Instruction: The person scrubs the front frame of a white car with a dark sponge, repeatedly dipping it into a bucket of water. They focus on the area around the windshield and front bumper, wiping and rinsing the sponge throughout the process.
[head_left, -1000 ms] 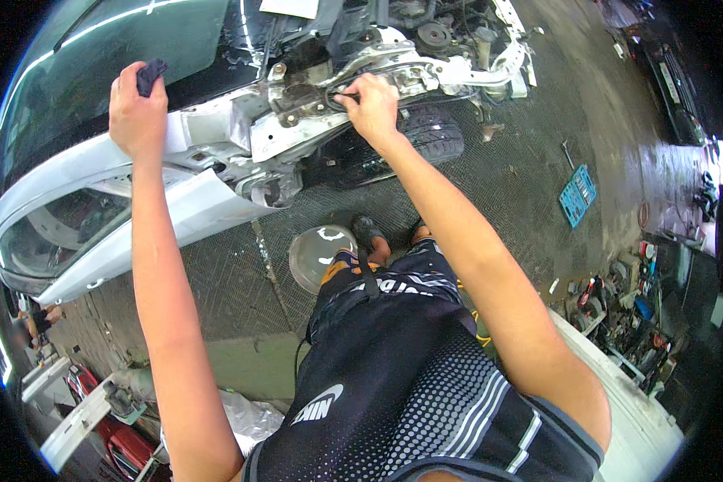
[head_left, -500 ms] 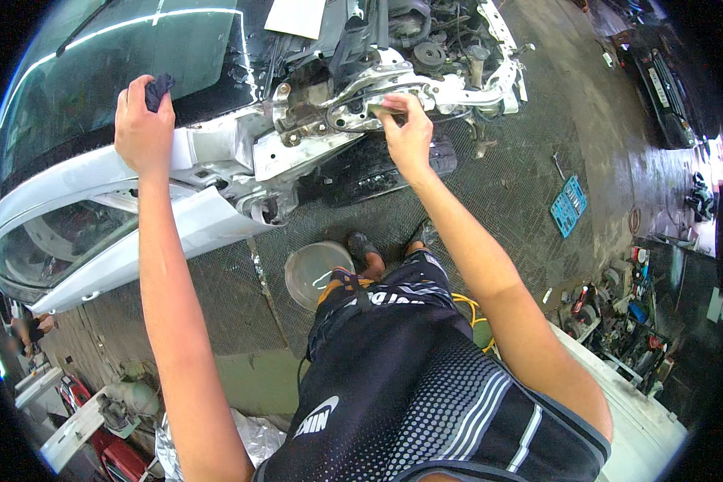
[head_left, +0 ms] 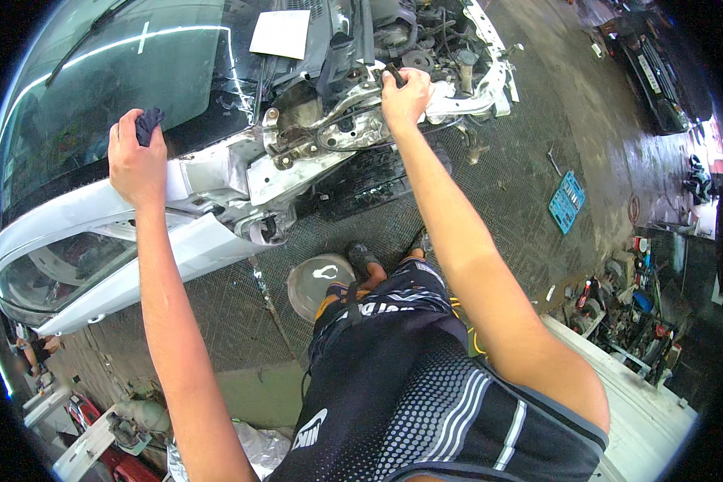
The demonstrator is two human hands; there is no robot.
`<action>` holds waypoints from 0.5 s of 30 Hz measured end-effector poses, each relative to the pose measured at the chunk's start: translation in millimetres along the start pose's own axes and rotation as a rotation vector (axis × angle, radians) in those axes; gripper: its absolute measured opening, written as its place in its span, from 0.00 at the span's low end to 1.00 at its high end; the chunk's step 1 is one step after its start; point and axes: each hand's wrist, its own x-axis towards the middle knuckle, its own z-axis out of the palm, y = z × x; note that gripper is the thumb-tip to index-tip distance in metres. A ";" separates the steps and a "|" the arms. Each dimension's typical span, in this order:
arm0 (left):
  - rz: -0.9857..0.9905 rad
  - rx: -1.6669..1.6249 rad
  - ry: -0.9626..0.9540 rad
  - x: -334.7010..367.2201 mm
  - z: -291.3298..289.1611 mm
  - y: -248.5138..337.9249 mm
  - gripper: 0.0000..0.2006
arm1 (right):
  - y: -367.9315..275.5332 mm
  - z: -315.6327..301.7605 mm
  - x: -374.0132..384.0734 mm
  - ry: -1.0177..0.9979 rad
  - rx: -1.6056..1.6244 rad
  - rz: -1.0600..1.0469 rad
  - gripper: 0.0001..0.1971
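My left hand [head_left: 138, 167] is closed around a crumpled dark cloth [head_left: 149, 127], above the lower edge of the windshield [head_left: 120, 88] of a white car. Over the exposed front-end frame [head_left: 357, 104], my right hand [head_left: 407, 98] pinches a small dark flat piece [head_left: 394, 75] between thumb and fingers. What kind of piece it is cannot be made out. The front fender is off, so bare brackets and the wheel well show. Just beyond my right hand lies the open engine bay [head_left: 442, 56].
A white sheet [head_left: 279, 34] rests at the windshield's base. Near my feet stands a round bucket [head_left: 307, 287]. On the floor to the right are a blue tool case [head_left: 567, 202] and a wrench [head_left: 554, 163]. Clutter [head_left: 618, 313] fills the lower right; a dark car [head_left: 649, 76] stands far right.
My right hand has moved farther away, toward the engine bay, with the small piece still pinched. My left hand, with the cloth, sits slightly lower in view. The whole view has shifted a little.
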 end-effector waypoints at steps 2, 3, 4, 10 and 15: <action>-0.014 0.003 -0.025 0.7 -1.7 3.4 0.19 | -2.4 3.7 -3.2 -0.040 -0.036 -0.043 0.12; -0.021 0.005 -0.032 3.4 -2.6 5.8 0.20 | -13.3 5.4 -15.5 -0.031 -0.010 -0.125 0.11; 0.017 -0.041 -0.034 5.2 -2.4 4.6 0.21 | -26.9 4.6 -31.8 -0.016 0.017 -0.206 0.10; -0.054 -0.545 -0.160 15.1 -0.4 18.3 0.23 | -44.6 1.6 -36.3 0.008 0.043 -0.069 0.12; -0.227 -0.771 -0.363 16.1 59.7 137.5 0.12 | -42.9 2.6 -43.2 0.051 -0.012 -0.078 0.09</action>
